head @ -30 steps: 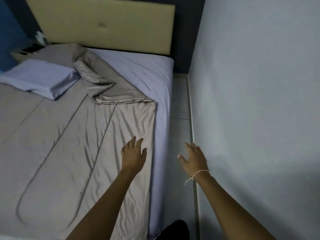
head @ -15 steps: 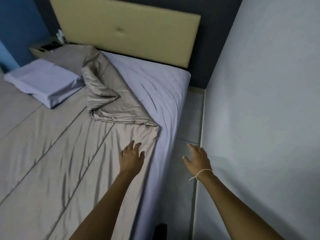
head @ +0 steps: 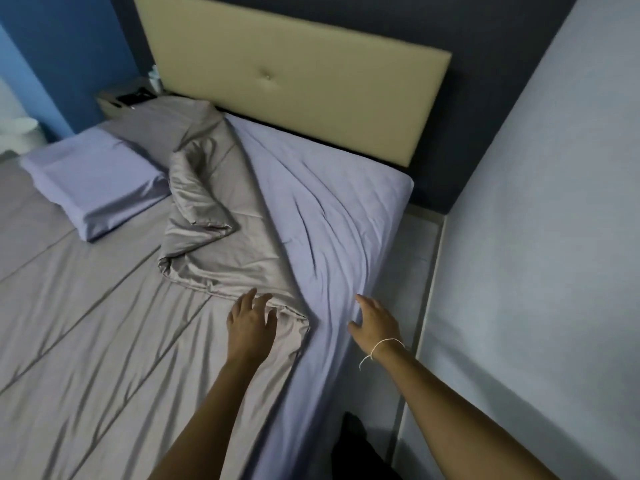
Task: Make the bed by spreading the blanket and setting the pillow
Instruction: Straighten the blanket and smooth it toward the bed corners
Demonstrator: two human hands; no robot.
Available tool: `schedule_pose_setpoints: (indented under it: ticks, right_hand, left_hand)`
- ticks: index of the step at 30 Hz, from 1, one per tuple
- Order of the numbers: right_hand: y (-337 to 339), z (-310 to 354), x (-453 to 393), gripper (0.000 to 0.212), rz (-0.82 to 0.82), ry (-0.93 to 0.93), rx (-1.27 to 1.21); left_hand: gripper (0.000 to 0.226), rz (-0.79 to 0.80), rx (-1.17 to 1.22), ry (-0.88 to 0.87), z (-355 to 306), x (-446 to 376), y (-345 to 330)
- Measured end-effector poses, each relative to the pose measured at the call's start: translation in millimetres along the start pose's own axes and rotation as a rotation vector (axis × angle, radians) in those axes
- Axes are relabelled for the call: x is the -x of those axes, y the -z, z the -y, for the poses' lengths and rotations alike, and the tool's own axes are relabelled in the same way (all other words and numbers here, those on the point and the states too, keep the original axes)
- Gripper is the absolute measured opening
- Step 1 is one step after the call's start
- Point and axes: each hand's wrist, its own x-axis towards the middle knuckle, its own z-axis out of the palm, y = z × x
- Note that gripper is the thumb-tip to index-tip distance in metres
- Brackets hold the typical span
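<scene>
A grey-beige blanket (head: pixel 104 341) covers most of the bed, with its upper right corner folded back in a crumpled heap (head: pixel 214 237). Bare lilac fitted sheet (head: pixel 329 209) shows at the head end on the right. A lilac pillow (head: pixel 93 188) lies on the blanket at the left. My left hand (head: pixel 251 327) hovers with spread fingers at the folded blanket edge, fingertips touching the fold. My right hand (head: pixel 375 322), with a white string on the wrist, is open over the mattress's right edge and holds nothing.
A beige padded headboard (head: pixel 294 74) stands at the back. A narrow strip of tiled floor (head: pixel 415 271) runs between the bed and the pale wall (head: pixel 536 271) on the right. A bedside table (head: pixel 121 102) with small items sits at the far left.
I have moved toward the head of the bed. Both hands reached forward: the left now meets the folded blanket edge, the right came over the mattress edge.
</scene>
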Motion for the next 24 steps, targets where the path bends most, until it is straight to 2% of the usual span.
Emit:
schedule_pose_setpoints:
  ticks: [8, 17, 24]
  right_hand:
    - [43.4, -9.8, -169.8, 0.066, 0.119, 0.159, -0.050]
    - [43.5, 13.3, -299.5, 0.064, 0.338, 0.393, 0.008]
    - [80.3, 25.8, -419.4, 0.064, 0.360, 0.468, 0.100]
  left_hand:
    - [0.039, -0.089, -0.084, 0.334, -5.2, -94.5, -17.4]
    - [0.043, -0.076, -0.110, 0.545, -23.4, -184.1, -66.2]
    - [0.046, -0.076, -0.045, 0.652, -40.8, -281.5, -95.1]
